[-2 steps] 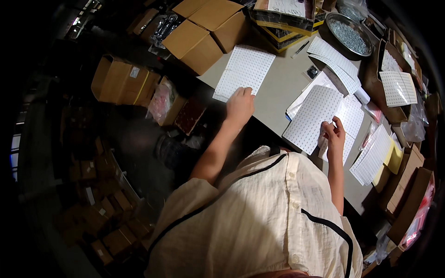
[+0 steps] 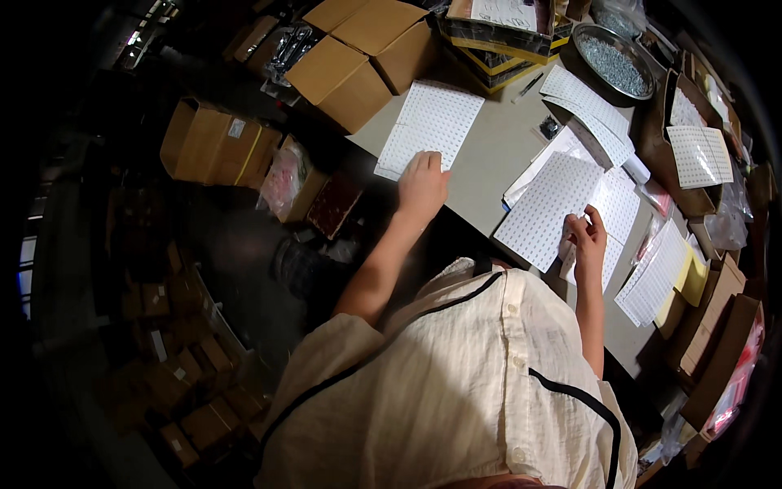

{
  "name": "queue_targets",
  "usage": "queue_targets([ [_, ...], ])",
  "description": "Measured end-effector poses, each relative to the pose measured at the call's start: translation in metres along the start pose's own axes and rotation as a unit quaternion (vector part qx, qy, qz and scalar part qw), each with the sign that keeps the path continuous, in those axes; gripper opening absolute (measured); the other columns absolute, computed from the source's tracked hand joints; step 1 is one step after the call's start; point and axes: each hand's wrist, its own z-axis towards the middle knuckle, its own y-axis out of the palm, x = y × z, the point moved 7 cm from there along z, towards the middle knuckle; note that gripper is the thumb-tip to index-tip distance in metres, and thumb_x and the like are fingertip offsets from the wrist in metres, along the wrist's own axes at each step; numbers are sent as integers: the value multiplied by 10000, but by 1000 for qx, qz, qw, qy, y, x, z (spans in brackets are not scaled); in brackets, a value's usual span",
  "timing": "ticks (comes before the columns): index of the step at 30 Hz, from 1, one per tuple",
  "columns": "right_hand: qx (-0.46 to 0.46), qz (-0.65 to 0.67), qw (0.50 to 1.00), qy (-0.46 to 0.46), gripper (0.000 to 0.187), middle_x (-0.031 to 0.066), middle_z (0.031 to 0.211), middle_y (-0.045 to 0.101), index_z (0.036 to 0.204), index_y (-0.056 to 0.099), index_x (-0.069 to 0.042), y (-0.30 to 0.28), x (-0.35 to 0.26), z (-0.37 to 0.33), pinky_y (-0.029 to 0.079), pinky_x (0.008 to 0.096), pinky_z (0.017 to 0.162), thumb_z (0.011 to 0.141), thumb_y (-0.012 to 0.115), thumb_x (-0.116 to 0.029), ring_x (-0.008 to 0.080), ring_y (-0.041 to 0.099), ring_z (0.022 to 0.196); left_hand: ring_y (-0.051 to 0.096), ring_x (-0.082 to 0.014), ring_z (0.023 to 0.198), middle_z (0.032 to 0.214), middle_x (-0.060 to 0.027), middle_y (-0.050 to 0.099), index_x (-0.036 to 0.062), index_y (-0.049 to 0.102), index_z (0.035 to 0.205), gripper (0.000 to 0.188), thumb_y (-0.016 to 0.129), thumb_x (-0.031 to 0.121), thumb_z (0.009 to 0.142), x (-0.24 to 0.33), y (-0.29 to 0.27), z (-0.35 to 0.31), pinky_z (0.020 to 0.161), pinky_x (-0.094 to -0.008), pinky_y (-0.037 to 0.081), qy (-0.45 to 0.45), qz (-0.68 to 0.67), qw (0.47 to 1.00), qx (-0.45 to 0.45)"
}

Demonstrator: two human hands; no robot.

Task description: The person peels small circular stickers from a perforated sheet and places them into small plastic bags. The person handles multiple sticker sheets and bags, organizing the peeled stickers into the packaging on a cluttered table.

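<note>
My left hand [image 2: 423,189] rests on the lower edge of a white sheet of small printed labels [image 2: 437,118], its fingers stretched out over the paper. This sheet lies flat near the table's left edge. My right hand [image 2: 588,235] is closed in a pinch over a second label sheet [image 2: 547,208]. Whatever sits between those fingertips is too small to make out. The second sheet lies on top of other papers, and its near corner reaches the table's front edge. Another label sheet [image 2: 617,204] shows partly to its right.
Open cardboard boxes [image 2: 346,77] stand at the back left. A round metal tray [image 2: 580,61] of small metal parts sits at the back right, with a pen [image 2: 528,87] left of it. More label sheets [image 2: 654,273] and boxes [image 2: 709,326] line the right side.
The fingers of my left hand have shifted very slightly on the sheet. The sheet under my right hand has moved a touch to the left.
</note>
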Motion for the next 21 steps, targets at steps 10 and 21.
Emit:
queue_targets([
  [10, -5, -94, 995, -37, 712, -31, 682, 459, 1517, 347, -96, 12, -12, -5, 372, 234, 566, 885, 671, -42, 64, 422, 616, 678, -394, 860, 879, -203, 694, -5, 638, 989, 182, 545, 107, 878, -6, 16, 8, 744, -494, 537, -75, 54, 986, -139],
  [21, -109, -40, 992, -48, 241, 40, 965, 678, 1139, 681, -14, 37, -38, -5, 490, 240, 645, 988, 610, -189, 71, 560, 720, 670, -334, 785, 866, -147, 696, 20, 683, 972, 159, 588, 3, 845, 110, -47, -7, 683, -397, 542, 202, -208, 957, 27],
])
